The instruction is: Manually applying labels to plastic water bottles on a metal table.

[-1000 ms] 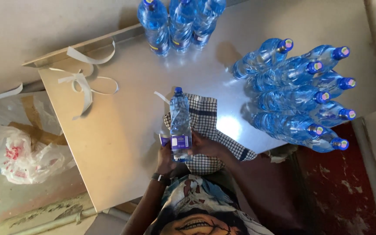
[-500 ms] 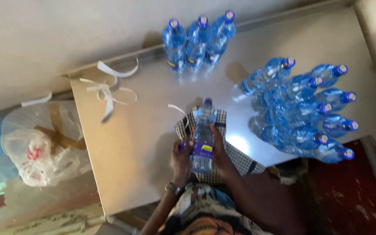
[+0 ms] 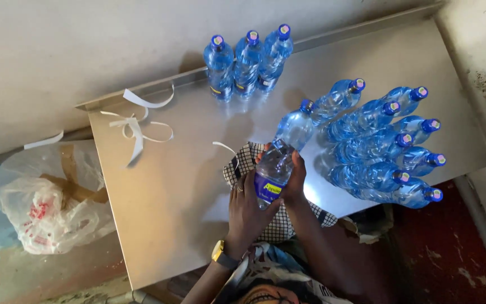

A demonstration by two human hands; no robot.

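A blue plastic water bottle (image 3: 286, 147) with a purple label is held tilted over a checked cloth (image 3: 281, 222) at the table's near edge, its cap pointing away to the right. My left hand (image 3: 247, 211) grips the bottle's base and label from below. My right hand (image 3: 295, 179) wraps its right side. Its capped neck reaches close to a packed group of several upright blue bottles (image 3: 382, 143) on the right of the table.
Three more blue bottles (image 3: 247, 62) stand at the far edge of the metal table (image 3: 158, 186). White paper strips (image 3: 136, 121) lie at its left corner. A clear plastic bag (image 3: 46, 197) sits on the floor to the left. A wall runs along the back.
The bottle has been lifted and swung to the right, toward the group of bottles. My left hand has slid under its base, and my right hand has moved up its side.
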